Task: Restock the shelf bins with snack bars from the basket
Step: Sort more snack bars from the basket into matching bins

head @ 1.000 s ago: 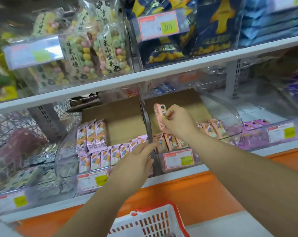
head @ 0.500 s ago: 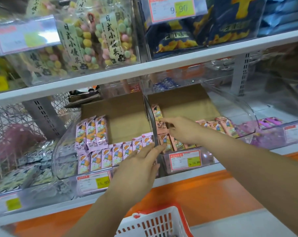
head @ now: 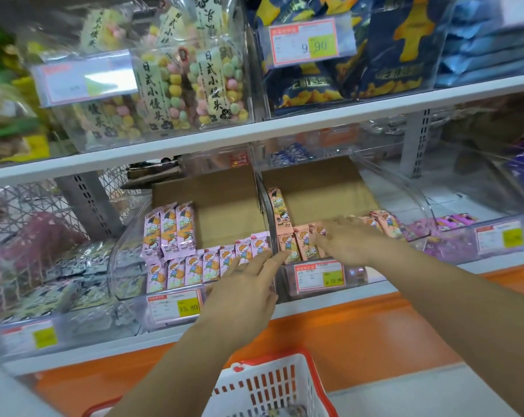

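Note:
Two clear shelf bins sit side by side on the middle shelf. The left bin (head: 125, 266) holds rows of pink snack bars (head: 194, 266). The right bin (head: 405, 200) holds salmon-coloured snack bars (head: 291, 245), and one bar (head: 280, 206) stands upright against the divider. My right hand (head: 351, 242) lies flat over the salmon bars with fingers spread. My left hand (head: 248, 284) reaches to the front of the divider, fingers straight and empty. The white and red basket (head: 272, 386) is at the bottom edge below my arms.
Price tags (head: 319, 276) hang on the bin fronts. The upper shelf (head: 254, 136) carries bins of coloured candy bags and dark blue snack bags. More clear bins with purple packs stand to the right, and dark packs to the left. An orange ledge (head: 360, 332) runs below.
My right hand held a salmon bar up a second ago, set it upright by the divider, and now lies flat over the front row. My left hand stays near the divider.

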{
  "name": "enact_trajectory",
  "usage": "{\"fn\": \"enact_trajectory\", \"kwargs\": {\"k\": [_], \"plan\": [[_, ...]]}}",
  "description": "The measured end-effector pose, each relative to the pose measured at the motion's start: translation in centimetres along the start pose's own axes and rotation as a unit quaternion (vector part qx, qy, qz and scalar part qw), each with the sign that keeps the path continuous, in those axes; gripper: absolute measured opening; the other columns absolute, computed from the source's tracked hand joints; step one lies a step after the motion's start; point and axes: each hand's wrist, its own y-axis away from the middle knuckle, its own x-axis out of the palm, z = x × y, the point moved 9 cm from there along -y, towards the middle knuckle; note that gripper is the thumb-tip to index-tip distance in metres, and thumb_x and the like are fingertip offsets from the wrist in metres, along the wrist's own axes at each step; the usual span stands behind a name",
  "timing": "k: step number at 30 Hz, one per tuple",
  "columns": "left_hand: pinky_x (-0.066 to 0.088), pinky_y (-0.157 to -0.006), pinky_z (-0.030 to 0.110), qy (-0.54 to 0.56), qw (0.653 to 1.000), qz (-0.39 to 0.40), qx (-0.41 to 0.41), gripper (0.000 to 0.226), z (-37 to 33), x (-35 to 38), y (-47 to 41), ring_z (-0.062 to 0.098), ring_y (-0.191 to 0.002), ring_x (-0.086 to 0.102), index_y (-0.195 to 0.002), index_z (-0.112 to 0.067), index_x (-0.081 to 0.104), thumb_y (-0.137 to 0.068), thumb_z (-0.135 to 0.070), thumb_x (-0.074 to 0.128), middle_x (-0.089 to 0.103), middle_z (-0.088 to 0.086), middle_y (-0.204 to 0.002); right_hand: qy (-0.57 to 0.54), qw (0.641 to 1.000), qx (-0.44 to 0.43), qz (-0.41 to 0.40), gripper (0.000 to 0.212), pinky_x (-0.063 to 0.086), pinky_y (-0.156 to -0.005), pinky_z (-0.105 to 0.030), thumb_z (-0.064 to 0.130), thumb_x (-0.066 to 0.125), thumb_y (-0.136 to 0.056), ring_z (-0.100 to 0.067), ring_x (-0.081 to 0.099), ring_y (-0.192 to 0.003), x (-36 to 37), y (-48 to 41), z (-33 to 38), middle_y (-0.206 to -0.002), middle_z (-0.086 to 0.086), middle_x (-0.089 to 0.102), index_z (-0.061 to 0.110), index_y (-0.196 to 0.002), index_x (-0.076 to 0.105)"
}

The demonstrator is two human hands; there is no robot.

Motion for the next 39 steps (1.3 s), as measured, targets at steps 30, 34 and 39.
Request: {"fn": "enact_trajectory", "kwargs": {"k": [30, 34, 39], "plan": [[0.049, -0.087, 0.036, 0.097, 0.968, 0.178, -0.151, 0.045, 17.9, 16.3, 27.9, 0.025, -0.108, 0.059, -0.126, -0.026, 0.054, -0.09, -0.034, 0.028, 0.06, 0.0, -0.124, -0.046, 0.93, -0.29, 0.221, 0.029, 0.048, -0.094, -0.035, 0.028, 0.045, -0.099, -0.017, 0.059, -0.106, 27.6, 11.9, 24.1, -0.122, 0.0, 0.062, 0.019, -0.123, 0.059], [0.046, -0.092, 0.036, 0.082, 0.952, 0.262, -0.134, 0.044, 17.7, 23.2, 30.0, 0.028, -0.113, 0.055, -0.137, -0.03, 0.042, -0.095, -0.021, 0.04, 0.049, 0.001, -0.137, -0.035, 0.91, -0.285, 0.299, 0.033, 0.046, -0.098, -0.033, 0.026, 0.047, -0.099, -0.016, 0.058, -0.111, 33.9, 11.9, 24.6, -0.131, 0.0, 0.058, 0.02, -0.131, 0.054], [0.035, -0.106, 0.036, 0.095, 0.929, 0.33, -0.139, 0.055, 16.5, 29.0, 31.7, 0.024, -0.134, 0.037, -0.148, -0.027, 0.025, -0.096, -0.021, 0.039, 0.024, 0.001, -0.155, 0.021, 0.876, -0.331, 0.349, 0.052, 0.042, -0.092, -0.033, 0.019, 0.044, -0.098, -0.021, 0.047, -0.12, 39.2, 12.2, 26.7, -0.151, -0.001, 0.029, 0.03, -0.147, 0.029]]}}
